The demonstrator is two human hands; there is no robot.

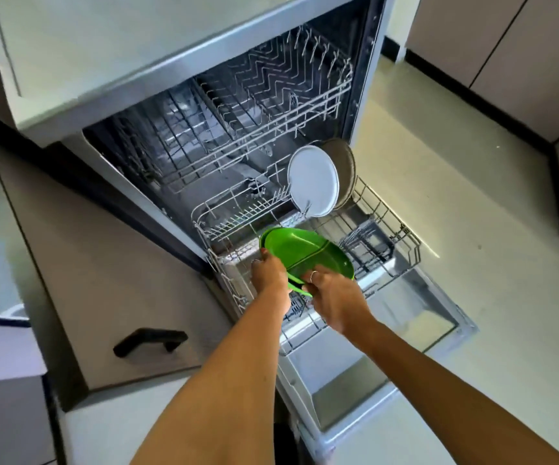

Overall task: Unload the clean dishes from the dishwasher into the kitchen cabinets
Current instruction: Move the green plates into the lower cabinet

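The dishwasher stands open with its lower rack (388,209) pulled out over the lowered door (372,380). Two green plates (305,250) are stacked together above the rack's near left part. My left hand (268,273) grips their left edge, and my right hand (331,297) grips their near edge with fingers curled round the rim. A white plate (313,181) stands upright at the rack's far side, with a grey plate (343,162) right behind it. The upper rack (271,105) looks bare.
A beige cabinet door with a black handle (150,340) is on the left, under a pale countertop (70,45). More cabinets (506,55) line the far right wall. Light floor (489,263) spreads to the right of the dishwasher door.
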